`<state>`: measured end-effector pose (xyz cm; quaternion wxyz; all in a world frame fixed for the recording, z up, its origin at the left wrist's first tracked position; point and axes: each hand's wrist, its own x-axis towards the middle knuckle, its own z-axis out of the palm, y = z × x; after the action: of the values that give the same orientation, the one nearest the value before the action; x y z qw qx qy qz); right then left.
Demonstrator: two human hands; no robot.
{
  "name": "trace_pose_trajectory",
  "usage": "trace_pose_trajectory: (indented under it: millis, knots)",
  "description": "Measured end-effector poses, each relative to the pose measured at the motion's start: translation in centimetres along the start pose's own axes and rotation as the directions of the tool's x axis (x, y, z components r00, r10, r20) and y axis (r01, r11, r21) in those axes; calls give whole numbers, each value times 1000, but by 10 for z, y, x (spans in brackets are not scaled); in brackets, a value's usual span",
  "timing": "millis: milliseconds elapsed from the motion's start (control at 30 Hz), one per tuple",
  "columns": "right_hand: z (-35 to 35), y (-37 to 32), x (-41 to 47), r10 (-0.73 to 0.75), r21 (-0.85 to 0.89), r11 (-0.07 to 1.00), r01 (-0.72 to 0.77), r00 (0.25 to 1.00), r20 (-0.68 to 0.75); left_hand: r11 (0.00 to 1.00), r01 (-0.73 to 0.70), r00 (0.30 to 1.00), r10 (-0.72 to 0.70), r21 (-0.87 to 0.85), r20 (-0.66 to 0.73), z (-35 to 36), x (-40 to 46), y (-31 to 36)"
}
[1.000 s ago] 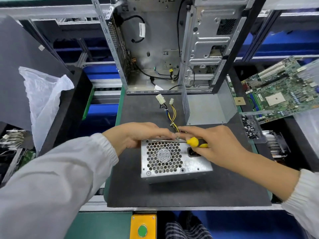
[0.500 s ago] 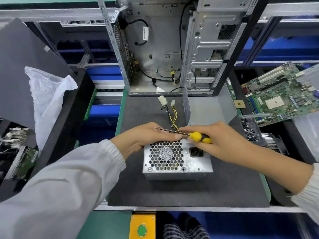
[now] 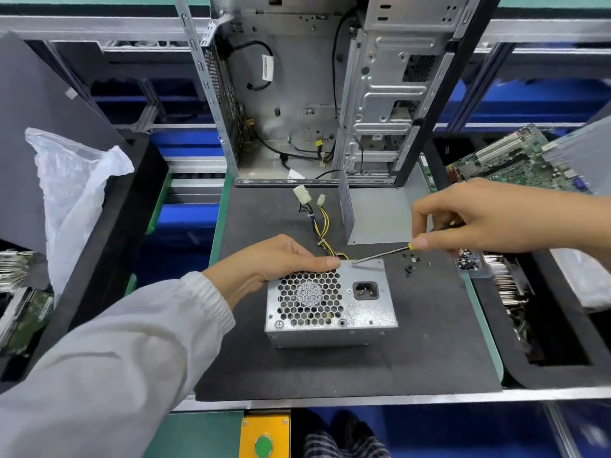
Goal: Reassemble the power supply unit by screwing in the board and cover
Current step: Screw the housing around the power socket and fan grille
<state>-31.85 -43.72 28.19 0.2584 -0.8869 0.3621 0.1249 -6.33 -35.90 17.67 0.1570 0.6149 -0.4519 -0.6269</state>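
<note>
The silver power supply unit (image 3: 360,312) stands on the dark mat (image 3: 429,352), its honeycomb fan grille and power socket facing me. My left hand (image 3: 277,262) grips its upper left edge, fingers lying along the top. My right hand (image 3: 489,216) holds a yellow-handled screwdriver (image 3: 383,254) above the mat's right side; the shaft tip points down-left toward the unit's top. A wire bundle (image 3: 322,226) with white connectors runs from the unit's back. A bent metal cover (image 3: 373,216) stands behind. Several loose black screws (image 3: 410,262) lie to the right.
An open computer chassis (image 3: 314,94) stands upright at the mat's far edge. A green motherboard (image 3: 506,160) and a small tray of parts (image 3: 469,262) are at the right. A white plastic bag (image 3: 72,193) sits in a black bin at the left.
My right hand has lifted and swung out to the right with the screwdriver, away from the unit's top, uncovering the power socket. My left hand stays on the unit's top left.
</note>
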Motion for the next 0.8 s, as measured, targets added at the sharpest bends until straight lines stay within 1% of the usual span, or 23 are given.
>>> trace_pose_trajectory:
  millis: [133,300,467,633,733,800]
  knots:
    - [-1,-6,4,-31,-16,999,31,1000,-6,999,42,999,-42,14,-5,-1,2,3]
    - [1,-11,8,-28,-25,999,28,1000,-15,994,110,993,-110,-6,37,-1,0,7]
    - [4,-12,11,-26,-11,1000,26,999,-19,991,130,990,-129,-7,51,-2,2,8]
    - [2,-17,11,-2,12,1000,2,1000,9,989,141,987,-137,-34,88,-5,5,8]
    - [-7,-28,16,0,-64,998,-1,1000,-10,989,142,986,-137,-41,93,-6,7,8]
    - [-17,-42,22,-19,-209,978,14,999,-26,990,135,987,-130,-45,98,-6,7,8]
